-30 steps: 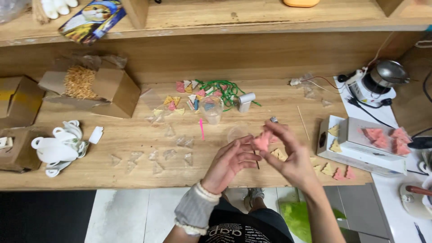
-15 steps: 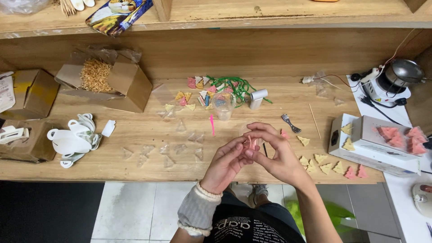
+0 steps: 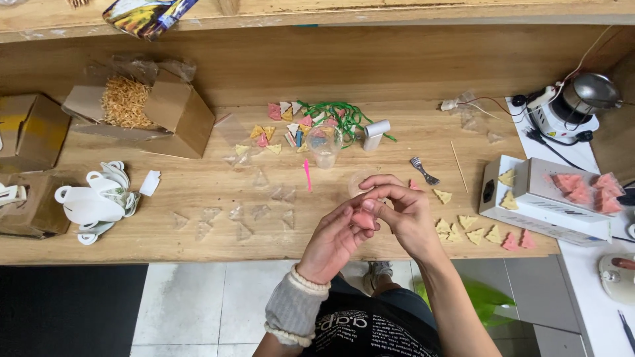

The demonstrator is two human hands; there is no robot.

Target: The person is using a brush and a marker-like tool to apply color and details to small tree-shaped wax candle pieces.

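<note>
My left hand [image 3: 336,239] and my right hand [image 3: 399,213] meet over the front of the wooden table [image 3: 198,192], both pinching one small pink tree-shaped piece [image 3: 363,219] between their fingertips. The piece is mostly hidden by my fingers. A grey knitted cuff covers my left wrist. Just beyond my hands stands a low clear cup [image 3: 358,182], and a small metal fork [image 3: 423,170] lies to the right of it.
Yellow and pink tree-shaped pieces [image 3: 473,235] lie right of my hands beside a white box [image 3: 542,208] carrying more pink ones. Clear triangular bags [image 3: 245,215], a pink stick [image 3: 307,174], a clear tumbler [image 3: 325,151], green cord [image 3: 337,118], cardboard boxes [image 3: 149,109] and white cups [image 3: 92,203] sit left and behind.
My hands drew together and closed on the pink piece, which was held open and plainly visible a second ago. The view shifted slightly, and the fork came into sight.
</note>
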